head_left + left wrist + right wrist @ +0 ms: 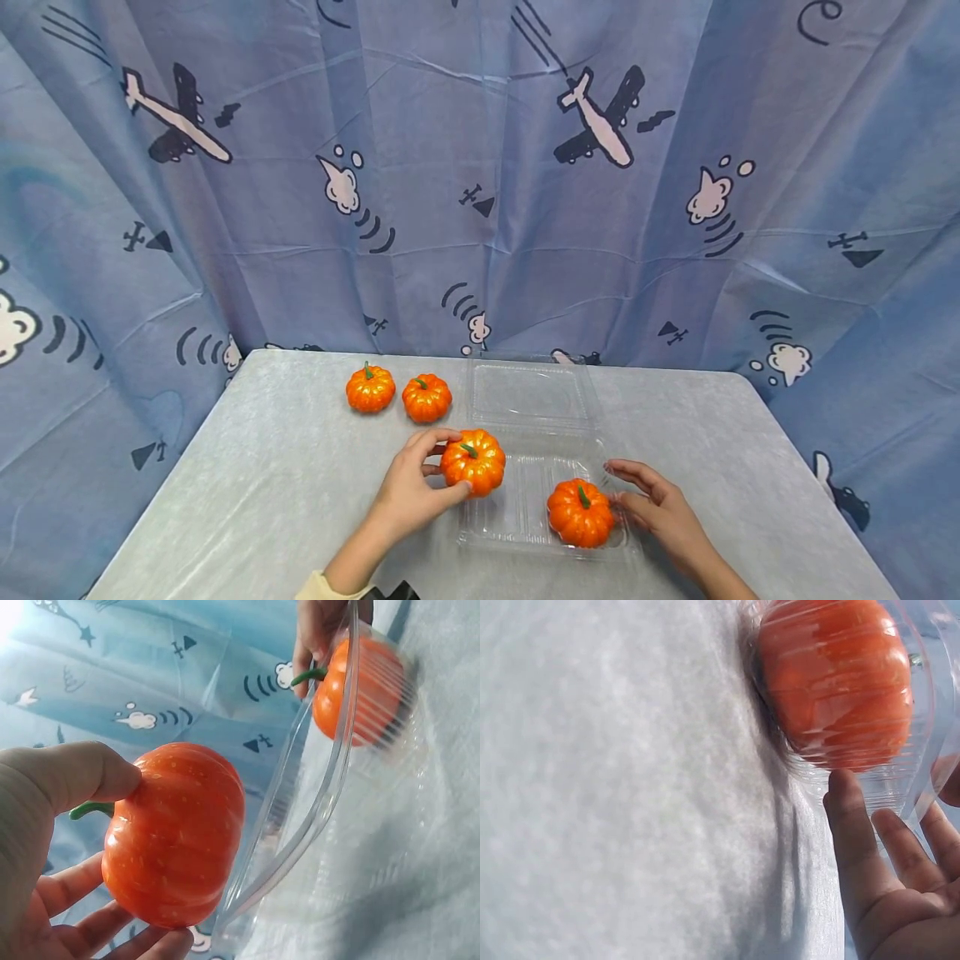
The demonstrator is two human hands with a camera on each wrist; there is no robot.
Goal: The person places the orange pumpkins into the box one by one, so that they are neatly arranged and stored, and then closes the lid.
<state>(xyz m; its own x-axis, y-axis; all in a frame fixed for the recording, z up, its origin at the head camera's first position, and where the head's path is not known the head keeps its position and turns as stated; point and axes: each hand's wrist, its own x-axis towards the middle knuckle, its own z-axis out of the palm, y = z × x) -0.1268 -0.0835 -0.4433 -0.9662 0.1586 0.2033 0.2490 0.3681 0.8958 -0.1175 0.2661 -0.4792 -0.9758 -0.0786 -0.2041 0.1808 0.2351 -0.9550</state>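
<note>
Nearest, the left hand [408,492] grips a small orange pumpkin [473,461], thumb and fingers curled round it, at the left rim of the clear clamshell box [517,508]; its green stem points up, slightly away. Within the tray's right end sits a second pumpkin [581,512], stem upright, while the right hand [656,508] rests relaxed fingers against the box's right side, gripping nothing. Two more pumpkins [397,392] stand farther back on the grey table [285,467].

right forearm [720,575] cut off by head view's bottom edge

Bright even light, soft shadows, wide-angle bending at edges, wrist views blurred close-up
</note>
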